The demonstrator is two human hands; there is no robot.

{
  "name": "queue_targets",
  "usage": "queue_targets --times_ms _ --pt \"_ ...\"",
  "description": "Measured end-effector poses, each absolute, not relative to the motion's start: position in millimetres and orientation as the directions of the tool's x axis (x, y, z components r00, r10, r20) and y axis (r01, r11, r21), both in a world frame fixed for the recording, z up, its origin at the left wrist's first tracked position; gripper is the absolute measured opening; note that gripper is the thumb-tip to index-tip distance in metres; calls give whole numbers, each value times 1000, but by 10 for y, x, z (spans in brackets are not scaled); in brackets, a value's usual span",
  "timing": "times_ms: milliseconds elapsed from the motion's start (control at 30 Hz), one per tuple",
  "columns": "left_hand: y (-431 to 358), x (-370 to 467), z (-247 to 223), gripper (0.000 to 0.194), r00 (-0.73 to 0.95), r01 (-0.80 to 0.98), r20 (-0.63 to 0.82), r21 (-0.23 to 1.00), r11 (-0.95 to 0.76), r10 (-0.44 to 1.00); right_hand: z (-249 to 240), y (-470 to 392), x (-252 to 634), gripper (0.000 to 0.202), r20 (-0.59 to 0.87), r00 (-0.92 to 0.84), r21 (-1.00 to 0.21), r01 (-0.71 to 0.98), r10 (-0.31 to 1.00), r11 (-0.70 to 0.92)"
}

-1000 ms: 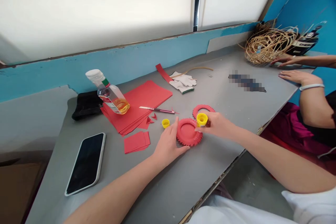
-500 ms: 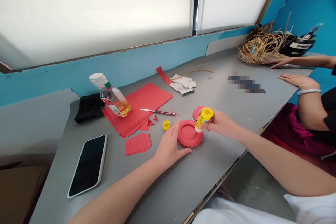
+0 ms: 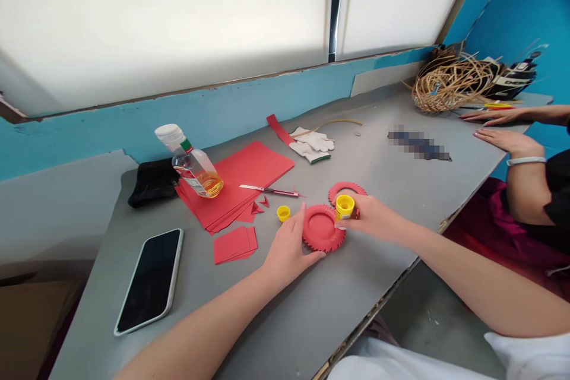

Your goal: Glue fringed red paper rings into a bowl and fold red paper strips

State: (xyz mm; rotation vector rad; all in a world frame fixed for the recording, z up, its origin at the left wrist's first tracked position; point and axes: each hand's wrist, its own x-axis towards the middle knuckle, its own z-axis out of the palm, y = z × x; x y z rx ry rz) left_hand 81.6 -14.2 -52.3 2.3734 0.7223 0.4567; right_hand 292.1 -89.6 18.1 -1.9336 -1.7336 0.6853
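My right hand (image 3: 376, 218) grips a yellow glue stick (image 3: 345, 206), its base tipped up towards me, over the right rim of a round red paper piece (image 3: 320, 227) with a toothed edge. The glue stick's lower end is hidden by my fingers and the tilt. Along the left side of that round piece rests my left hand (image 3: 285, 252), fingers stretched and thumb apart, touching its edge. Behind my right hand lies a second toothed red paper ring (image 3: 341, 188), partly covered. The yellow glue cap (image 3: 284, 213) stands by my left fingertips.
Left of my hands are small red paper pieces (image 3: 234, 244), a utility knife (image 3: 269, 190), a red paper stack (image 3: 249, 166), a bottle (image 3: 196, 169) and a phone (image 3: 150, 279). White gloves (image 3: 313, 145) lie farther back. Another person's hands (image 3: 510, 138) rest at the right near coiled strips (image 3: 449, 83).
My right hand has turned the glue stick more upright and moved it slightly left and down, uncovering more of the second ring. A co-worker's far hand has shifted. My left hand stays put.
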Motion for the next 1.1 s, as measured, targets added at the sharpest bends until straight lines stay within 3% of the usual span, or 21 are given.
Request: queue_targets --times_ms 333,600,1100 --pt "-139 832 -508 104 790 361 168 650 -669 590 198 -1005 2778 30 -148 13 -718 686 989 -116" --pt "-132 826 -522 106 786 351 182 655 -670 590 240 -812 2996 37 1 165 -822 562 986 -93" --pt "-137 842 -481 109 788 373 152 653 -659 597 101 -563 2855 18 2 58 -668 743 998 -42"
